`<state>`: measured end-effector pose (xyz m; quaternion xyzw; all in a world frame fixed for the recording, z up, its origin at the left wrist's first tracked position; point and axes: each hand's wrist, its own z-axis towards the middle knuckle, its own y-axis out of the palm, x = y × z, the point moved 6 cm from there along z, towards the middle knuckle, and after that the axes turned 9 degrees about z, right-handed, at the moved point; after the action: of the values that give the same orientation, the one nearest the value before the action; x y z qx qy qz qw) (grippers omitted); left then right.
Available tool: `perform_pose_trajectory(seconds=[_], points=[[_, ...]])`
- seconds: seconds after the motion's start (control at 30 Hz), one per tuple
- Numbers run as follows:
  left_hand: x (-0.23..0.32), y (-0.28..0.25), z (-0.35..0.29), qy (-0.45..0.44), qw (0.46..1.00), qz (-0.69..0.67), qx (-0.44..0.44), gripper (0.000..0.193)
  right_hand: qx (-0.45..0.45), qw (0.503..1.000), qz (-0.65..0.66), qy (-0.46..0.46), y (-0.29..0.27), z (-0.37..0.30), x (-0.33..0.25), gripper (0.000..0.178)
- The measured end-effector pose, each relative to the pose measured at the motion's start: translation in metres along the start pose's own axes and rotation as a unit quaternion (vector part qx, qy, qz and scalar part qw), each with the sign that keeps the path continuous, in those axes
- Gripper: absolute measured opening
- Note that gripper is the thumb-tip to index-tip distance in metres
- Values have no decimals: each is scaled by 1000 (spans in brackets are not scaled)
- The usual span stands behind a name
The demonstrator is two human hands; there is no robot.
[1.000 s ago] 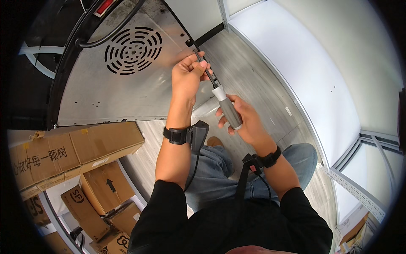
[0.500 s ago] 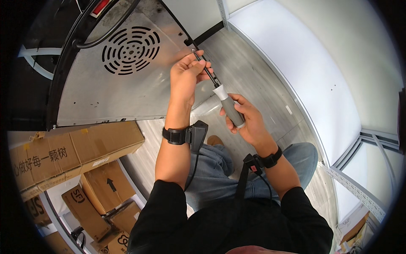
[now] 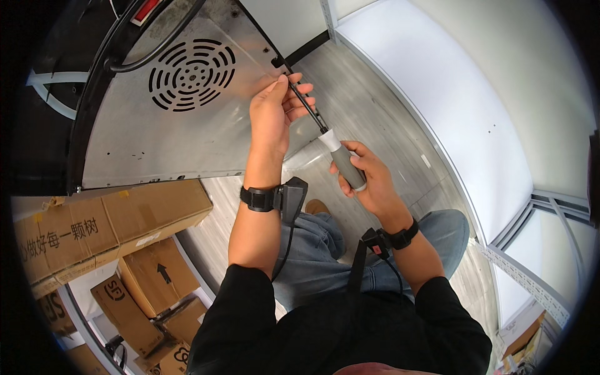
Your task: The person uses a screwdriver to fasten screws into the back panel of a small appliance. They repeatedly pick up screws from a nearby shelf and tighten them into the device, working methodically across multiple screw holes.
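Though shaft looks black, screwdriver has grey handle, white collar

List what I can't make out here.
- Screwdriver tip's exact contact: head view, too small and partly covered by the left grip.
- Parts of the right grip: head view, behind the screwdriver.
- Metal panel's upper end: head view, cut by the top edge.
- Long carton's contents: head view, hidden by cardboard.

Grey-and-white screwdriver handle, black shaft

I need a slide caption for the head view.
Right hand grips screwdriver, left hand near its tip, beside slotted panel.
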<state>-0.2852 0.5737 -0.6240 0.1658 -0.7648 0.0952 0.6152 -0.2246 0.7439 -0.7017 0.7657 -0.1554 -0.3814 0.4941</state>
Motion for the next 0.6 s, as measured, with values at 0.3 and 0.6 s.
perform_pose_trajectory(seconds=[0.3, 0.6], points=[[-16, 12, -4, -3, 1000, -12, -16, 26, 36, 999, -36, -10, -18, -17, -6, 47], [-44, 102, 15, -49, 989, -104, -96, 24, 123, 986, -40, -101, -60, -51, -50, 45]])
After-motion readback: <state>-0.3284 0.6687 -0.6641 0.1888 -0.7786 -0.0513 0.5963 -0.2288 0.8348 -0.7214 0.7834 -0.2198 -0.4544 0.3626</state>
